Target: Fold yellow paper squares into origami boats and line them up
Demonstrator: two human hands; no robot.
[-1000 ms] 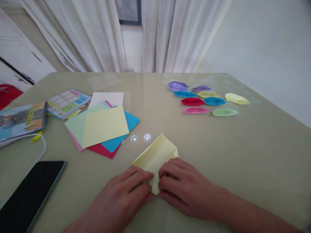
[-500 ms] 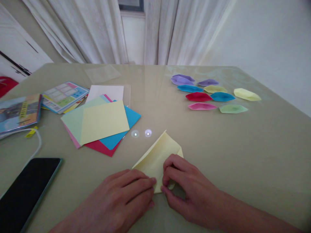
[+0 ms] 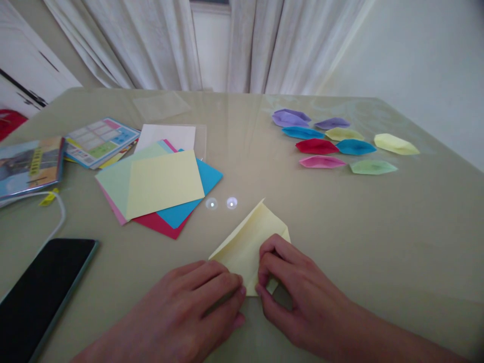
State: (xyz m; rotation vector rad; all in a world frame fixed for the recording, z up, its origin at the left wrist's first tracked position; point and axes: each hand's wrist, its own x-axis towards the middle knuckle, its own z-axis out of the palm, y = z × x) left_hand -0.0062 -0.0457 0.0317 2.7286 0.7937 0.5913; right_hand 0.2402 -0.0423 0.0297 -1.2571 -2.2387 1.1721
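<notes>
A pale yellow sheet of folding paper (image 3: 247, 242), partly folded, lies on the table in front of me with its far corner pointing away. Its long left edge is turned up in a fold. My left hand (image 3: 200, 302) rests on the near left part, fingers together and closed on the paper's edge. On the near right side, my right hand (image 3: 295, 287) pinches the paper between thumb and curled fingers. Both hands cover parts of the lower edge, so the creases there are hidden.
Flat coloured paper sheets (image 3: 166, 184) are fanned out at left. Several folded paper boats (image 3: 321, 146) stand at the back right. A phone (image 3: 41, 292), a white cable (image 3: 60, 217), a book (image 3: 30, 166) and a printed card pack (image 3: 100, 141) lie at far left.
The view has shifted slightly, so everything on the table sits a little higher in the picture. Both hands keep nearly the same grip on the yellow paper.
</notes>
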